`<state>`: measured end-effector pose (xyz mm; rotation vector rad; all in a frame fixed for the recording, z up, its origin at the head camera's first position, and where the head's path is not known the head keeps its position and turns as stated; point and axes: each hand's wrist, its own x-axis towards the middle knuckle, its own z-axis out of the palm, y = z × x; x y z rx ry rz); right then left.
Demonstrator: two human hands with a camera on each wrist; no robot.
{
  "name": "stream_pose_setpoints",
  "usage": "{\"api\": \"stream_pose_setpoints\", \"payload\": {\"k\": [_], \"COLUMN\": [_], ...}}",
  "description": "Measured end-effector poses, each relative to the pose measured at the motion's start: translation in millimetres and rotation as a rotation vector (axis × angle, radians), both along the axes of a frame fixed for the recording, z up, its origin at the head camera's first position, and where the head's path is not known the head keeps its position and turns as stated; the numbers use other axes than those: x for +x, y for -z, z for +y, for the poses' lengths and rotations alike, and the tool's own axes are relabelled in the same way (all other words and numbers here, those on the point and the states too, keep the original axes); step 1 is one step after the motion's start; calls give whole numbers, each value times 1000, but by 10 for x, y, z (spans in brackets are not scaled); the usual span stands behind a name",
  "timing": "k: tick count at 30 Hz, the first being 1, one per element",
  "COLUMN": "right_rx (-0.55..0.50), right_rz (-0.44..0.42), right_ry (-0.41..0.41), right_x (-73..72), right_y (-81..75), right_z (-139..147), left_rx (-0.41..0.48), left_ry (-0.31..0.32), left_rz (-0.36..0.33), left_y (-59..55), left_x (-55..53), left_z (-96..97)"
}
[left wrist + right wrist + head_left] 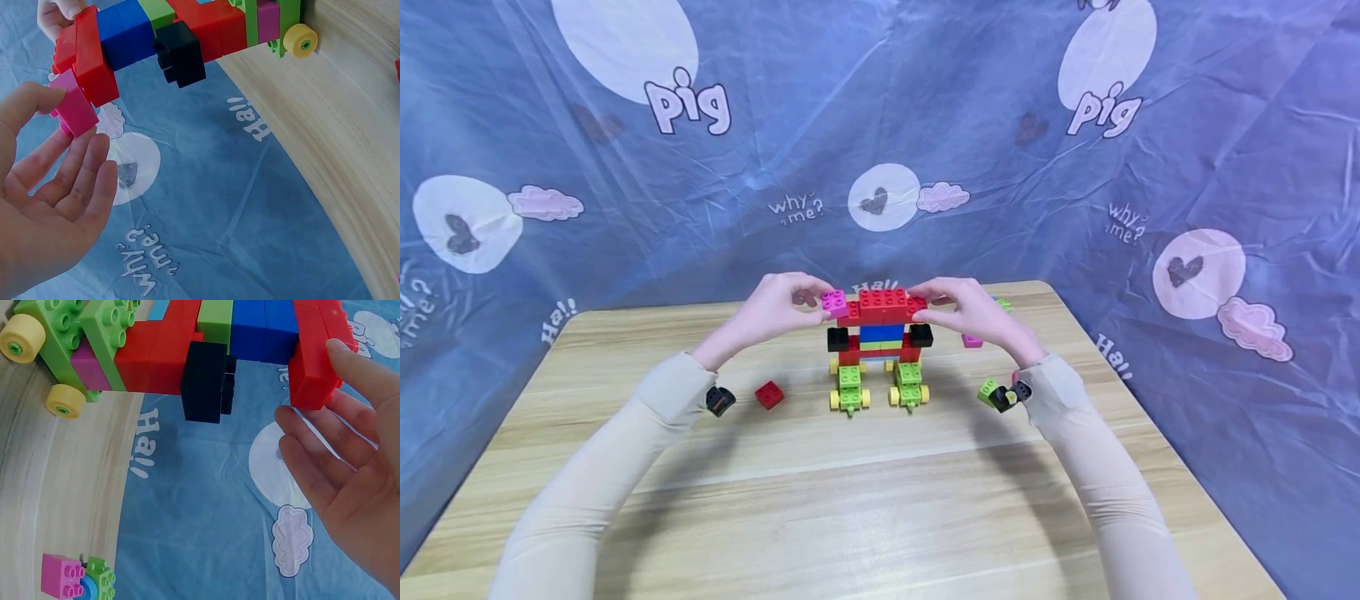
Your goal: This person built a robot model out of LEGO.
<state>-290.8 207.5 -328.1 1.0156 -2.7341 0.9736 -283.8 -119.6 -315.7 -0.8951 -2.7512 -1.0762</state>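
Note:
A toy brick figure (882, 334) stands on four yellow wheels, its body red, blue and green with a black brick (181, 55) sticking out on each side. My left hand (778, 304) pinches a pink brick (79, 105) between thumb and fingers, right at the left end of the figure's red top row (883, 302). At the opposite end, my right hand (961, 305) holds the red end brick (312, 378), thumb on its upper side and fingers underneath. Its ring and little fingers extend free below.
A loose red brick (769, 395) lies on the wooden table (865, 500) left of the figure. To the right are a green brick (988, 391) and a pink brick (972, 341). A printed blue cloth (820, 150) hangs behind the table and along its sides.

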Motion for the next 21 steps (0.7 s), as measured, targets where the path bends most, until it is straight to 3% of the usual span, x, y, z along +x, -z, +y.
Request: {"api": "stream_pose_setpoints", "payload": {"k": [11,21], "right_rx": [-10,-6], "right_rz": [-24,-29], "right_ry": [17,21], "right_x": [-4,4], "right_y": [22,28], "right_z": [30,24], "left_rx": [-6,-65], "left_ry": [1,5], "left_rz": [6,23], "left_y": [6,-53], "left_x": [-17,-18], "left_z": [-4,21]}}
